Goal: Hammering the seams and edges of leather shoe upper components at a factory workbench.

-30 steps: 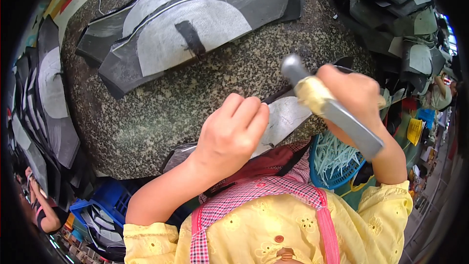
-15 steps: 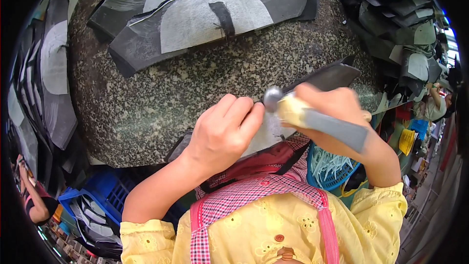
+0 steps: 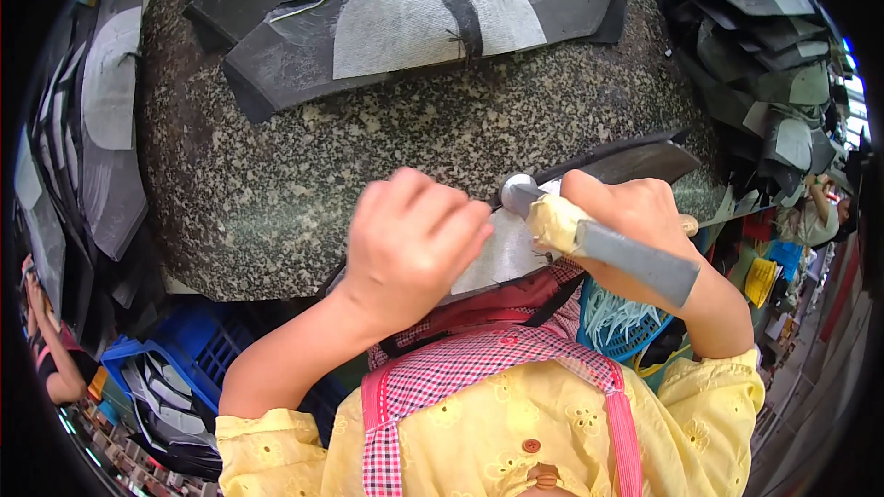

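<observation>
My right hand grips a hammer. The hammer's grey metal head has a round striking face and a long flat arm, with yellowish wrapping round its middle. The round face is over the upper edge of a black sheet piece with a white patch, at the near edge of the stone slab. My left hand, slightly blurred, is over the left part of this piece with its fingers curled. Its fingertips are hidden, so whatever they hold cannot be made out.
Similar black pieces with white patches lie at the slab's far side. Stacks of them stand at the left and right. A blue crate and a blue basket of pale strips are below. Other people are at both sides.
My left hand has shifted a little left and up, away from the hammer face. The hammer's flat arm has tilted slightly, and the view has shifted a little.
</observation>
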A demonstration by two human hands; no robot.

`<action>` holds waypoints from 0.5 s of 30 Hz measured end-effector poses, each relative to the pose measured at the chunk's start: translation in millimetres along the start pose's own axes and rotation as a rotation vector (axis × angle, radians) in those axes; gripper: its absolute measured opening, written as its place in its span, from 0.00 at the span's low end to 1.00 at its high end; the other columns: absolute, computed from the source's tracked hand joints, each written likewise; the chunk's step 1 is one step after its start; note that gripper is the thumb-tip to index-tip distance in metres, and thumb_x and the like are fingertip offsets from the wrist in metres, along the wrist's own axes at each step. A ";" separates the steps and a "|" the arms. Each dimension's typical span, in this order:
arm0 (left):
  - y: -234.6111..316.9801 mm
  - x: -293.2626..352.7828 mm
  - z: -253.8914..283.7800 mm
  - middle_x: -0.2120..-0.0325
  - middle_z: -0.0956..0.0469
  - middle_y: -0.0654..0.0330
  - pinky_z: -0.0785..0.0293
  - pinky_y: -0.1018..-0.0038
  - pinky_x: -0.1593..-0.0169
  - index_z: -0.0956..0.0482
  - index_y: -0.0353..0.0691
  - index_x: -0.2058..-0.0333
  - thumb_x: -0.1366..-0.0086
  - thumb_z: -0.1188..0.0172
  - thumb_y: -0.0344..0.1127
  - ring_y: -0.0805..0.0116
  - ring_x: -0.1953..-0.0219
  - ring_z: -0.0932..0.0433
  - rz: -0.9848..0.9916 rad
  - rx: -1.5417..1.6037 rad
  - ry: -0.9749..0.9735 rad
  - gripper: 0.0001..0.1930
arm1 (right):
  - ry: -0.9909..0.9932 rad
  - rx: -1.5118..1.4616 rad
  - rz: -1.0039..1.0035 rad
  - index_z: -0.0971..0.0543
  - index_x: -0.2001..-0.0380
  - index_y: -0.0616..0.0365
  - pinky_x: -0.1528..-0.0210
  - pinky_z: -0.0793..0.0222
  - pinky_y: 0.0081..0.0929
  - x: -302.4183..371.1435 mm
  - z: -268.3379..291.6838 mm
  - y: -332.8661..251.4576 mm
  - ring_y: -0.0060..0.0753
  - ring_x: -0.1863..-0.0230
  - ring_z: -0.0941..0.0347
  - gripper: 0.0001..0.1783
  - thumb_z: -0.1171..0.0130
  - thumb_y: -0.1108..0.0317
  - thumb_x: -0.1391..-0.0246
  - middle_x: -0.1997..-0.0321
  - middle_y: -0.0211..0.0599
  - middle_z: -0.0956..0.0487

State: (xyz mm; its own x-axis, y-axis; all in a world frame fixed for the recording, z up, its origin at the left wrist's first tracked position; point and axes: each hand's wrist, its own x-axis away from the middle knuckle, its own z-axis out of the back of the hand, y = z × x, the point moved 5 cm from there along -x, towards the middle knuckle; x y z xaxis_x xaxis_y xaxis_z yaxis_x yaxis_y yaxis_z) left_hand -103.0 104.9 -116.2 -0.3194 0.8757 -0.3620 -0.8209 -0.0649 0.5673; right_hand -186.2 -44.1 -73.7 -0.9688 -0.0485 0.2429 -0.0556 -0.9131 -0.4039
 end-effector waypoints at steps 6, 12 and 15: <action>6.8 9.8 1.8 0.71 0.25 0.66 0.32 0.71 0.69 0.20 0.42 0.68 0.55 0.37 0.30 0.66 0.70 0.27 -0.064 -0.182 -0.033 0.12 | 0.107 0.042 0.057 0.32 0.72 0.56 0.82 0.33 0.35 -11.2 22.7 -8.6 0.43 0.82 0.25 0.15 0.36 0.63 0.55 0.84 0.38 0.26; -6.5 5.3 13.8 0.71 0.24 0.61 0.28 0.69 0.70 0.19 0.39 0.66 0.52 0.37 0.26 0.63 0.72 0.25 0.046 0.053 -0.111 0.11 | -0.068 -0.001 0.018 0.33 0.71 0.55 0.80 0.32 0.40 -5.9 -6.5 -15.1 0.46 0.79 0.24 0.14 0.38 0.64 0.54 0.83 0.40 0.25; -19.4 8.1 14.4 0.73 0.23 0.57 0.26 0.69 0.68 0.18 0.38 0.65 0.50 0.35 0.22 0.60 0.71 0.24 0.133 0.264 -0.175 0.12 | -0.015 -0.067 0.019 0.33 0.71 0.55 0.78 0.31 0.38 -1.3 -6.7 -5.7 0.47 0.77 0.23 0.14 0.39 0.63 0.53 0.80 0.40 0.24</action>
State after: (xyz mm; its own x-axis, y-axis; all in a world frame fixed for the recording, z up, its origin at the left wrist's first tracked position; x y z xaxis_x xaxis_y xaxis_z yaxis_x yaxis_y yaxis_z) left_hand -82.9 120.1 -119.5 -0.3105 0.9381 -0.1533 -0.6196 -0.0775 0.7811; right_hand -186.3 -36.1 -77.5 -0.9662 -0.0725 0.2475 -0.0533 -0.8827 -0.4669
